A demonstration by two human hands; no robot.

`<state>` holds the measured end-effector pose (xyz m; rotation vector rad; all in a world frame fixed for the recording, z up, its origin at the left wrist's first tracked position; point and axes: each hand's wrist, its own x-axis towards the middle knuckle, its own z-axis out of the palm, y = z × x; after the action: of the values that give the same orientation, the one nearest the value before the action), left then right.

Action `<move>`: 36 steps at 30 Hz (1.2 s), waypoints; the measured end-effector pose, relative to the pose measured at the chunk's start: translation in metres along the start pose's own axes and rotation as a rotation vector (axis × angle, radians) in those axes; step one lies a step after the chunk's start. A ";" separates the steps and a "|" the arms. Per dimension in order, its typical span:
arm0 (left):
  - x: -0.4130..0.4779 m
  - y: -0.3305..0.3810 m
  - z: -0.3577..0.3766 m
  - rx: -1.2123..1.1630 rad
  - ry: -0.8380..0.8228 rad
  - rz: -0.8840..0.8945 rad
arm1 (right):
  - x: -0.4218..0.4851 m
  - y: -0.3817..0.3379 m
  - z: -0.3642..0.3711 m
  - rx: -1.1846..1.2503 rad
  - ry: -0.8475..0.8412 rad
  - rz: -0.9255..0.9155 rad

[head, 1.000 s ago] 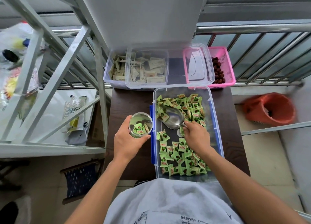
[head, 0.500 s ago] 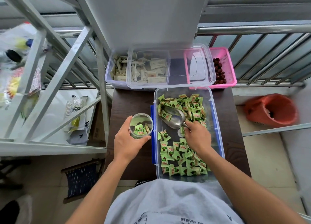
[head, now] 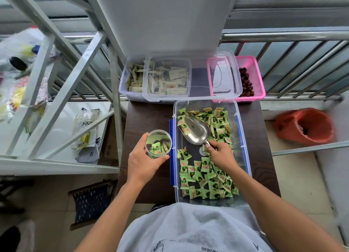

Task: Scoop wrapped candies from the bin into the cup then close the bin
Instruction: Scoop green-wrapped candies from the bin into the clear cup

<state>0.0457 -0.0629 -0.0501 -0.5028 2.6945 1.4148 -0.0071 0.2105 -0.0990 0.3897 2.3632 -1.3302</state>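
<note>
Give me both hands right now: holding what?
Left hand: grips the cup, which stands on the table beside the bin.
Right hand: holds the scoop by its handle, inside the bin.

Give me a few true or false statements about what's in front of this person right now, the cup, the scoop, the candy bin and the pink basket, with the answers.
1. The left hand grips the clear cup beside the bin. True.
2. The cup is empty. False: a few green wrapped candies lie in it.
3. The right hand holds the metal scoop by its handle, inside the bin. True.
4. The bin is shut under its lid. False: it stands open, its candies exposed.
5. The pink basket holds green candies. False: it holds dark red pieces, perhaps dried fruit.
</note>
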 end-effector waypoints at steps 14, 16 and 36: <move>-0.003 0.000 -0.003 0.031 -0.013 -0.013 | 0.000 -0.022 0.012 -0.601 0.168 -0.261; -0.003 0.000 -0.003 0.040 -0.018 -0.015 | 0.006 -0.015 0.007 -0.513 0.125 -0.232; -0.005 0.009 -0.007 0.028 -0.010 0.014 | -0.030 -0.042 -0.059 0.042 -0.061 -0.063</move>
<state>0.0487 -0.0624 -0.0381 -0.4750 2.7117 1.3767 -0.0108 0.2385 -0.0258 0.2854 2.3183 -1.4022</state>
